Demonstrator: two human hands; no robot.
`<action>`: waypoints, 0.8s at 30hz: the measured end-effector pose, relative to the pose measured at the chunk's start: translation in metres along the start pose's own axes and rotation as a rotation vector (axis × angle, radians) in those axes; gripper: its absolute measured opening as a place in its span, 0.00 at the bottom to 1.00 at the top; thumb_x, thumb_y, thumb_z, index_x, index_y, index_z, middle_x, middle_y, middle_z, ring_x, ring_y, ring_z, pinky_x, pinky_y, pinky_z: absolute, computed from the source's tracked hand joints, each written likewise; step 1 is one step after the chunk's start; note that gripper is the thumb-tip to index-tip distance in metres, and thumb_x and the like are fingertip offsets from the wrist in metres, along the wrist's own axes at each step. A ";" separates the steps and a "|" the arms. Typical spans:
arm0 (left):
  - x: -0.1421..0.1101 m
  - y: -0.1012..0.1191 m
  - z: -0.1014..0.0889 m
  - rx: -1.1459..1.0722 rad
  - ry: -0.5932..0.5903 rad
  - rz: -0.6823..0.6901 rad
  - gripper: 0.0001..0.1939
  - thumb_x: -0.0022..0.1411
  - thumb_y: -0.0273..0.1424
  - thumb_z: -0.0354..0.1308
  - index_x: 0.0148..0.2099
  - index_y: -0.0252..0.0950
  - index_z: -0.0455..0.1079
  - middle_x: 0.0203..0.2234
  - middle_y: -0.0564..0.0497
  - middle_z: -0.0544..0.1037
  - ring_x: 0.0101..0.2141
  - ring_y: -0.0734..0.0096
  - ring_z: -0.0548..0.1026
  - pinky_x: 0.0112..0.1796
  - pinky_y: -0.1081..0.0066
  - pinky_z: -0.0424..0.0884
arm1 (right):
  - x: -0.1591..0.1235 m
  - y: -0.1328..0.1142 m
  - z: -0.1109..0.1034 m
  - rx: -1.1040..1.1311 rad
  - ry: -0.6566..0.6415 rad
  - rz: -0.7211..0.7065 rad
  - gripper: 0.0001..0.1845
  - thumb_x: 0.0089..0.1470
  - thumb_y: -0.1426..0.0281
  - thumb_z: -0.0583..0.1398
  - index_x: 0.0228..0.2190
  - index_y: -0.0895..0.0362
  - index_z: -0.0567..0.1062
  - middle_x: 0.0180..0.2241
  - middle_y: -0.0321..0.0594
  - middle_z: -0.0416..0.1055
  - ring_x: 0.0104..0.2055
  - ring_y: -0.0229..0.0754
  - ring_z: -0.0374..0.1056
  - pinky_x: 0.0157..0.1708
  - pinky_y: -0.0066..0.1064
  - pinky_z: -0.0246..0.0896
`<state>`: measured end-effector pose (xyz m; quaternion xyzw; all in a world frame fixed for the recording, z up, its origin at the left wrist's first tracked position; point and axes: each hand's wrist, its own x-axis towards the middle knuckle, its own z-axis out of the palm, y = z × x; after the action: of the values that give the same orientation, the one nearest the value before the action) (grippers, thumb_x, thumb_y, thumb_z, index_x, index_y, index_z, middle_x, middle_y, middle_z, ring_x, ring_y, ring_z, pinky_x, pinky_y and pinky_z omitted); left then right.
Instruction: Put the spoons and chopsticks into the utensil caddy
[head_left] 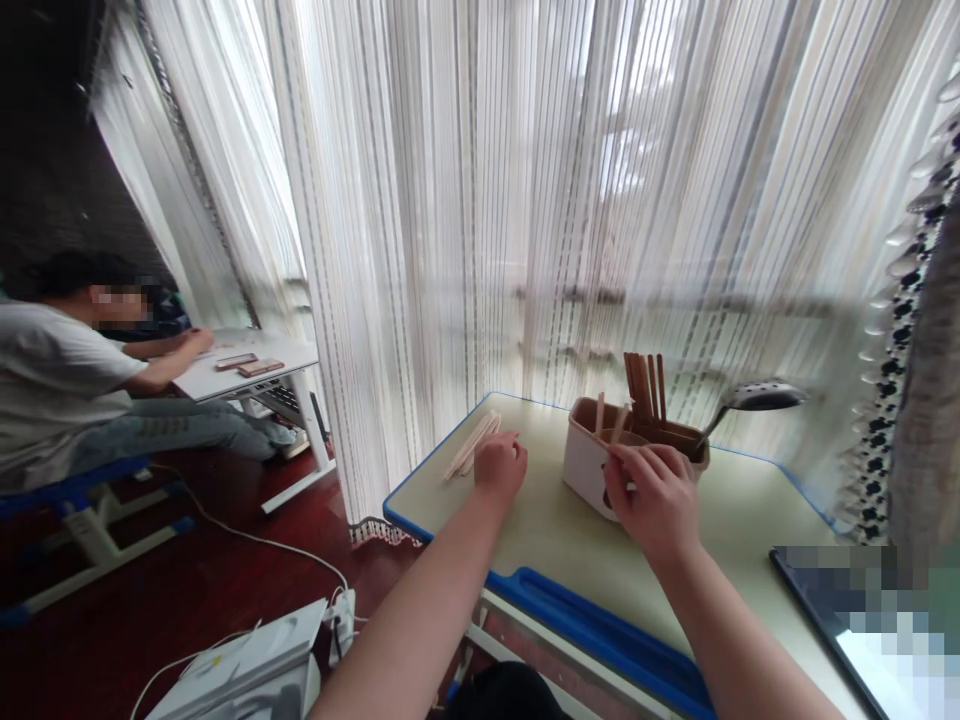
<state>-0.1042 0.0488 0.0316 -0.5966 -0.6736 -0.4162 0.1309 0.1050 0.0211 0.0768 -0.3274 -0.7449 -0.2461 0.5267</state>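
My left hand (pixel 501 465) is curled closed over the desk, right beside a small pile of pale wooden chopsticks (pixel 469 448); whatever its fingers hold is hidden. At the front rim of a white and brown utensil holder (pixel 581 467), my right hand (pixel 656 490) is closed in a pinch, seemingly on a pale chopstick (pixel 620 424) that slants up from the fingertips. Another pale chopstick (pixel 600 412) stands in the holder's left part. Several dark brown chopsticks (pixel 643 388) stand at the back, and a slotted metal spoon (pixel 761 396) leans out to the right.
The desk (pixel 555 540) has a blue edge and a blue front groove (pixel 600 625). A tablet-like screen (pixel 840 630) lies at the right. Striped curtains (pixel 450 200) hang behind. Left, another person (pixel 60 380) sits at a white table (pixel 292 355); a cable (pixel 255 542) crosses the floor.
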 end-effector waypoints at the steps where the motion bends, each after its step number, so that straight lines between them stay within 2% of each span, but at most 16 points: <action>1: 0.000 -0.003 0.002 0.037 -0.008 -0.036 0.16 0.56 0.27 0.48 0.45 0.34 0.72 0.37 0.44 0.77 0.41 0.63 0.71 0.46 0.63 0.64 | -0.001 -0.003 0.000 0.064 -0.016 -0.060 0.10 0.46 0.75 0.60 0.34 0.57 0.73 0.29 0.39 0.73 0.34 0.44 0.63 0.40 0.38 0.59; 3: 0.001 -0.008 0.004 0.114 -0.052 -0.085 0.17 0.56 0.26 0.49 0.47 0.34 0.70 0.40 0.43 0.75 0.44 0.61 0.69 0.47 0.62 0.63 | -0.004 -0.008 0.002 0.196 -0.059 -0.141 0.13 0.46 0.77 0.59 0.37 0.57 0.72 0.30 0.40 0.73 0.33 0.42 0.64 0.38 0.35 0.61; 5: 0.001 -0.012 0.005 0.187 -0.155 -0.126 0.17 0.56 0.24 0.48 0.47 0.34 0.70 0.41 0.42 0.74 0.46 0.61 0.68 0.47 0.64 0.63 | -0.007 -0.012 0.006 0.294 -0.107 -0.163 0.15 0.46 0.77 0.58 0.39 0.58 0.70 0.31 0.41 0.71 0.33 0.41 0.64 0.36 0.33 0.62; 8: 0.001 -0.016 0.007 0.254 -0.286 -0.192 0.16 0.57 0.21 0.45 0.43 0.33 0.71 0.39 0.40 0.74 0.44 0.61 0.70 0.44 0.65 0.66 | -0.012 -0.016 0.011 0.360 -0.163 -0.141 0.15 0.48 0.76 0.57 0.41 0.58 0.69 0.32 0.42 0.71 0.33 0.40 0.66 0.34 0.31 0.63; 11: 0.002 -0.017 0.007 0.277 -0.323 -0.249 0.16 0.58 0.20 0.43 0.40 0.30 0.72 0.36 0.38 0.75 0.40 0.59 0.72 0.39 0.63 0.68 | -0.014 -0.017 0.014 0.377 -0.186 -0.089 0.14 0.49 0.75 0.56 0.41 0.57 0.69 0.33 0.43 0.70 0.33 0.40 0.67 0.33 0.30 0.64; 17: 0.003 -0.016 0.010 0.236 -0.310 -0.282 0.18 0.59 0.20 0.41 0.39 0.29 0.73 0.36 0.36 0.75 0.39 0.58 0.74 0.37 0.61 0.69 | -0.016 -0.022 0.018 0.349 -0.330 0.010 0.12 0.53 0.71 0.53 0.40 0.56 0.71 0.35 0.43 0.71 0.34 0.40 0.69 0.34 0.30 0.64; 21: 0.002 -0.018 0.012 0.123 -0.257 -0.256 0.16 0.59 0.21 0.42 0.37 0.29 0.73 0.33 0.34 0.76 0.36 0.56 0.75 0.35 0.59 0.69 | -0.018 -0.024 0.023 0.306 -0.464 0.068 0.13 0.54 0.70 0.52 0.40 0.56 0.72 0.37 0.43 0.72 0.34 0.40 0.70 0.32 0.29 0.64; 24: 0.001 -0.021 0.013 -0.011 -0.206 -0.217 0.13 0.57 0.20 0.46 0.36 0.30 0.73 0.30 0.36 0.76 0.34 0.59 0.75 0.35 0.62 0.69 | -0.020 -0.023 0.026 0.284 -0.530 0.085 0.14 0.54 0.69 0.51 0.39 0.55 0.73 0.37 0.42 0.73 0.33 0.40 0.71 0.30 0.29 0.64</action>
<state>-0.1195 0.0600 0.0151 -0.5607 -0.7415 -0.3682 0.0120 0.0767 0.0198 0.0492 -0.3341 -0.8690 -0.0234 0.3641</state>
